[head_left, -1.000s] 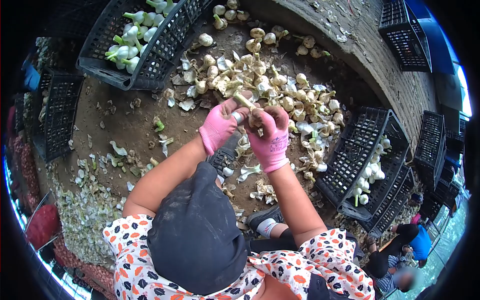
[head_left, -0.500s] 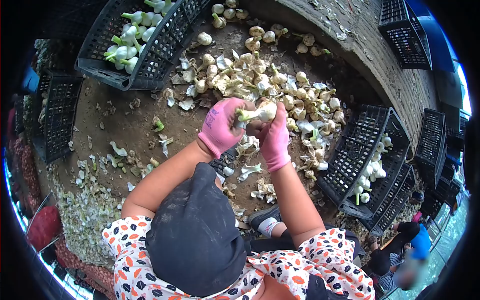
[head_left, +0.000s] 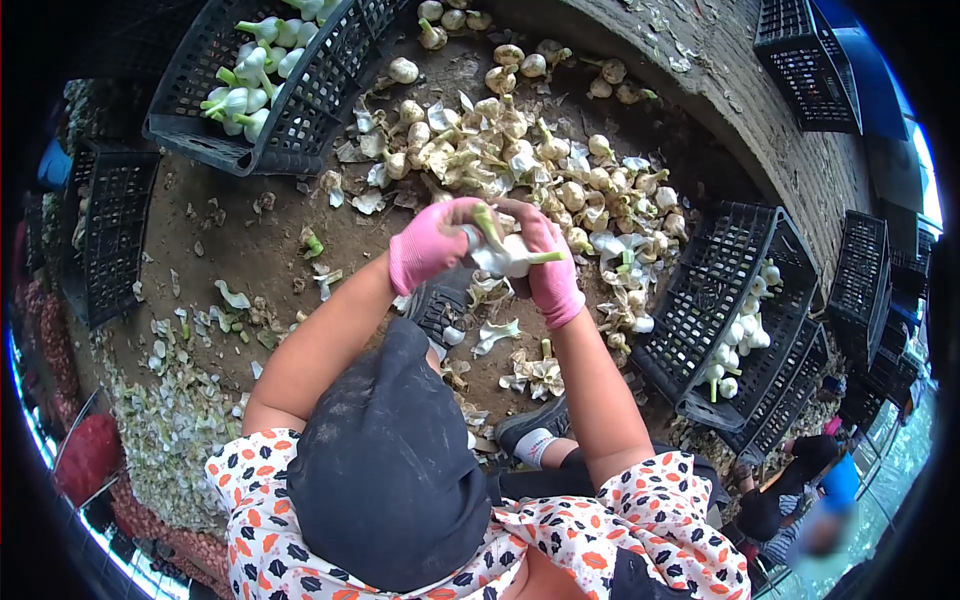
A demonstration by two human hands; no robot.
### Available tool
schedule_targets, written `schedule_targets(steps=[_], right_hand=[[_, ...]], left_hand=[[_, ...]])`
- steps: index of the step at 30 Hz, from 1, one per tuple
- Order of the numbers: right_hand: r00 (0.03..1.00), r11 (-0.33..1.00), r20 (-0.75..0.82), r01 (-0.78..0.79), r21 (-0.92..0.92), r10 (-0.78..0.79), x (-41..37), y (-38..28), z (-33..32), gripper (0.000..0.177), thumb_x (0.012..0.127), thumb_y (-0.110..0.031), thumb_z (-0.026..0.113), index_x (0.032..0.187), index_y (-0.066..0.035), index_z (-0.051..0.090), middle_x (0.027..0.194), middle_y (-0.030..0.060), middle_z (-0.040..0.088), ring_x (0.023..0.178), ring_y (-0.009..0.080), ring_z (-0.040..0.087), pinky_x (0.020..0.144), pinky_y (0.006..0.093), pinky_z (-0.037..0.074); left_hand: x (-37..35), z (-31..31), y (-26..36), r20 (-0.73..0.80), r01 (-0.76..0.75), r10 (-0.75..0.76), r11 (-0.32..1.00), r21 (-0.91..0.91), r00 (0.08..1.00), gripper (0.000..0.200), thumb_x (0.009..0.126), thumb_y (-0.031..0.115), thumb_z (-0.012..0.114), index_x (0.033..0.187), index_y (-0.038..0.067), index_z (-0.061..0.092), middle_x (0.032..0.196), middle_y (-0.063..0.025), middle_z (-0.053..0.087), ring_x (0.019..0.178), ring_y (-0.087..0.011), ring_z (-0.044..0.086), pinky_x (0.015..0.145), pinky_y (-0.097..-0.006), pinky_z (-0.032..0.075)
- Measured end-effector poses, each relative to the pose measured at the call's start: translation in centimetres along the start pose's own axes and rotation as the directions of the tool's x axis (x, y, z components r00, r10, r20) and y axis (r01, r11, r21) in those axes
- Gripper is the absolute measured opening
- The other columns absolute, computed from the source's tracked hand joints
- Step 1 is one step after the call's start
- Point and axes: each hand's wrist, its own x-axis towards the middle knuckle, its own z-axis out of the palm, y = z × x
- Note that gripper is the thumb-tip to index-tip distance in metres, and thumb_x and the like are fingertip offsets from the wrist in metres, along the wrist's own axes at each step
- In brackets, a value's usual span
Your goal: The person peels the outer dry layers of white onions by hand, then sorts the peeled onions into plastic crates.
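Both my hands wear pink gloves and meet around a white garlic bulb (head_left: 512,258) in front of my chest. The fingers of my right hand (head_left: 548,262) are wrapped around the bulb, and its pale green stem points right. My left hand (head_left: 432,243) is closed on the bulb's outer skin, where a greenish strip (head_left: 488,224) stands away from the rest. Some fingertips are hidden behind the bulb. Beyond my hands lies a heap of unpeeled garlic bulbs (head_left: 585,195) mixed with loose husks.
A black plastic crate (head_left: 300,130) with peeled garlic is at upper left. Another crate (head_left: 690,300) with white bulbs leans at right, and more crates stand behind it. Husks (head_left: 165,430) litter the ground at left. A co-worker (head_left: 800,490) is at lower right.
My left hand has moved slightly left and down. The bulb has turned so its stem points right instead of left, and a strip of skin now stands away from it.
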Motion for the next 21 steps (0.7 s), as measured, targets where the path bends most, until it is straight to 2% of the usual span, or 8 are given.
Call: schedule_targets(steps=[6,9,10,12,13,15,18,21], right_hand=[[0.972,0.953,0.103,-0.229,0.199,0.212,-1.0,-1.8,1.3,0.061,0.094,-0.05,0.041,0.137,-0.007,0.041,0.111,0.0098,0.061,0.062,0.0133,0.062,0.044,0.0235,0.047],[0.964,0.92,0.195,-0.235,0.313,0.18,-2.4,-2.9,1.8,0.066,0.093,-0.055,0.04,0.14,-0.009,0.038,0.102,0.0118,0.065,0.045,0.0124,0.056,0.031,0.0217,0.033],[0.964,0.92,0.194,-0.238,0.313,0.184,-2.7,-2.9,1.5,0.066,0.093,-0.055,0.04,0.14,-0.009,0.038,0.102,0.0118,0.065,0.045,0.0124,0.056,0.031,0.0217,0.033],[0.917,0.847,0.325,-0.355,0.394,0.233,-2.9,-2.9,0.4,0.067,0.093,-0.058,0.037,0.138,-0.009,0.04,0.086,0.0099,0.066,0.043,0.0119,0.055,0.033,0.0227,0.035],[0.97,0.969,0.155,-0.21,0.133,0.189,-2.9,-2.8,0.5,0.065,0.093,-0.057,0.039,0.135,-0.008,0.043,0.073,0.0064,0.064,0.049,0.011,0.057,0.04,0.0227,0.041],[0.983,0.983,-0.076,-0.163,0.088,0.17,-2.3,-2.1,1.4,0.057,0.094,-0.047,0.048,0.13,-0.004,0.046,0.083,0.0075,0.063,0.064,0.0115,0.061,0.055,0.0237,0.048],[0.98,0.991,-0.179,-0.068,0.114,0.087,-1.0,1.4,1.3,0.048,0.096,-0.038,0.049,0.128,-0.002,0.049,0.094,0.0097,0.063,0.079,0.0132,0.062,0.068,0.0245,0.049],[0.966,1.0,-0.257,0.017,-0.005,-0.018,-0.7,2.1,1.2,0.042,0.099,-0.031,0.046,0.128,-0.002,0.048,0.102,0.01,0.062,0.091,0.0141,0.06,0.079,0.0255,0.048]], left_hand=[[0.1,-0.7,0.0,-0.091,-0.029,0.023,0.997,-0.065,0.996,0.019,0.08,0.001,0.047,0.091,0.002,0.062,0.084,-0.0024,0.062,0.073,-0.0102,0.057,0.07,-0.0244,0.047],[0.9,-3.3,-0.3,-0.438,0.197,-0.115,0.969,0.147,0.892,0.031,0.08,-0.007,0.047,0.105,0.003,0.062,0.09,-0.0063,0.065,0.074,-0.0121,0.06,0.068,-0.0224,0.05],[1.3,-5.3,-0.8,-0.602,0.425,-0.139,0.829,0.363,0.786,0.026,0.081,0.001,0.054,0.104,0.008,0.063,0.088,-0.0075,0.065,0.075,-0.0186,0.062,0.071,-0.0289,0.052],[0.5,-6.1,1.4,-0.631,0.625,-0.066,0.246,0.741,0.773,0.034,0.08,0.012,0.062,0.114,0.013,0.06,0.095,-0.0123,0.064,0.084,-0.0273,0.063,0.079,-0.0369,0.051],[0.4,-5.5,1.5,-0.626,0.619,-0.061,0.247,0.745,0.777,0.034,0.08,0.012,0.062,0.114,0.013,0.06,0.095,-0.0123,0.064,0.084,-0.0273,0.063,0.079,-0.0369,0.051],[-1.2,-3.1,1.2,-0.38,0.359,0.196,0.134,0.924,0.904,0.047,0.08,0.015,0.064,0.125,0.02,0.054,0.102,-0.0144,0.059,0.095,-0.0313,0.058,0.091,-0.0412,0.045],[-1.6,1.7,2.9,-0.039,0.014,0.01,0.812,0.583,0.999,0.059,0.072,0.015,0.073,0.126,0.01,0.052,0.096,-0.0113,0.056,0.089,-0.0234,0.058,0.083,-0.0335,0.048],[-0.9,2.7,1.4,0.118,-0.323,0.397,0.501,0.803,0.91,0.032,0.075,0.02,0.071,0.104,0.01,0.058,0.09,-0.0116,0.058,0.082,-0.0295,0.059,0.075,-0.0392,0.048]])
